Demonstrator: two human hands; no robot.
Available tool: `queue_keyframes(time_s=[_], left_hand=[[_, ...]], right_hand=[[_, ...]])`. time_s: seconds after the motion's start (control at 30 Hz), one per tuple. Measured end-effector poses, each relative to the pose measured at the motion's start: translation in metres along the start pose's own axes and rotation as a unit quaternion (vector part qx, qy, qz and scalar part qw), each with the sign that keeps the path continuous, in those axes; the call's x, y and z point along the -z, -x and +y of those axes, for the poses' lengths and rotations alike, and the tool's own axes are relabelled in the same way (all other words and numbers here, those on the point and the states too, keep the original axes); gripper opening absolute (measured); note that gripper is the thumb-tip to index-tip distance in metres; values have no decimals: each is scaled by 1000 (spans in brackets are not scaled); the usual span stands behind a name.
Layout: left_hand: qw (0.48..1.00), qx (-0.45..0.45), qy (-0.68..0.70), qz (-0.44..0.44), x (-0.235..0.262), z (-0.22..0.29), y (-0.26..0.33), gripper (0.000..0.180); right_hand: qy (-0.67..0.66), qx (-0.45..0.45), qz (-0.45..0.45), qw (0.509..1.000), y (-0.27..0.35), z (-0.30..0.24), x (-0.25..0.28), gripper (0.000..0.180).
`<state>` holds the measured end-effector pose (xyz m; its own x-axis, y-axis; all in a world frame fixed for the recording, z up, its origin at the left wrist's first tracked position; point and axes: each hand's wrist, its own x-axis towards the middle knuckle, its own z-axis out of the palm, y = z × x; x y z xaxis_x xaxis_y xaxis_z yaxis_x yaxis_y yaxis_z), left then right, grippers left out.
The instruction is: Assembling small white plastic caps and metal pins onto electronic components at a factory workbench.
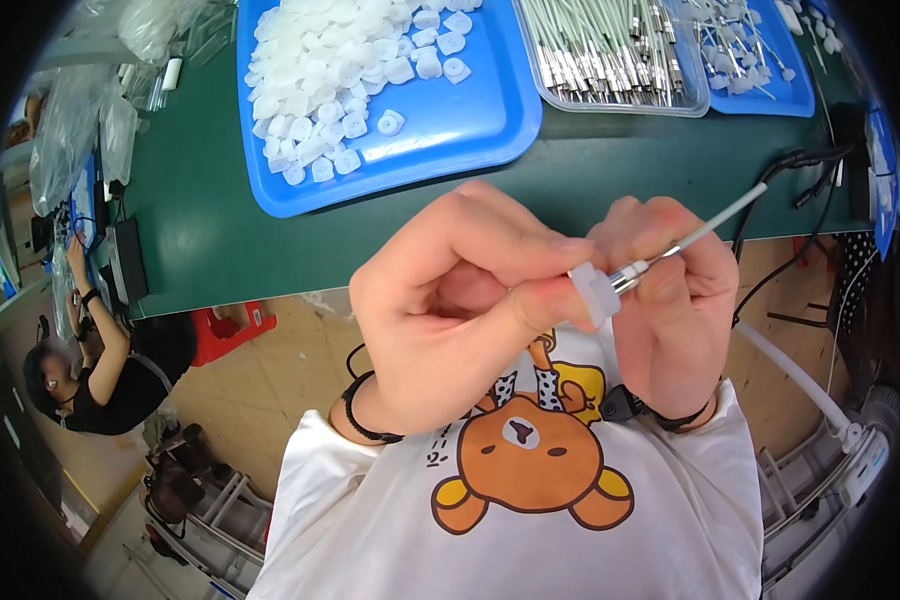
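Between thumb and finger my left hand point(460, 290) pinches a small translucent white plastic cap point(595, 296). My right hand point(670, 300) grips a thin rod with a metal end fitting point(628, 277); its pale grey-green shaft point(735, 213) sticks out up and to the right past the fingers. The metal end meets the cap, though how far it sits inside is hidden. Both hands are close together in front of my chest, near the table's front edge. Beyond them a blue tray point(430, 160) holds a heap of similar white caps point(335, 75).
A clear plastic bin point(625, 106) with many similar rods stands on the green table point(200, 240). Right of it, another blue tray point(795, 100) holds rods with caps. Black cables point(805, 160) hang at the right edge. Another person point(110, 375) sits at the left, near a red stool point(220, 332).
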<state>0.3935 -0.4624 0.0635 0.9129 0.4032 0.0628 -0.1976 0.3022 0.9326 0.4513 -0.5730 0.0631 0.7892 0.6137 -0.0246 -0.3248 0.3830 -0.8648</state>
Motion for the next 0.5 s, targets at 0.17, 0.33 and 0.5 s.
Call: queue_keyframes(time_s=[0.17, 0.33, 0.5], left_hand=[[1000, 11, -21, -18, 4, -3, -5, 14], [956, -12, -293, 17, 13, -19, -31, 15], [747, -148, -642, 94, 47, -29, -50, 17]], right_hand=[[20, -53, 25, 998, -2, -3, 6, 19], [153, 48, 79, 984, -31, -12, 40, 17], [384, 175, 191, 886, -63, -57, 68, 27]])
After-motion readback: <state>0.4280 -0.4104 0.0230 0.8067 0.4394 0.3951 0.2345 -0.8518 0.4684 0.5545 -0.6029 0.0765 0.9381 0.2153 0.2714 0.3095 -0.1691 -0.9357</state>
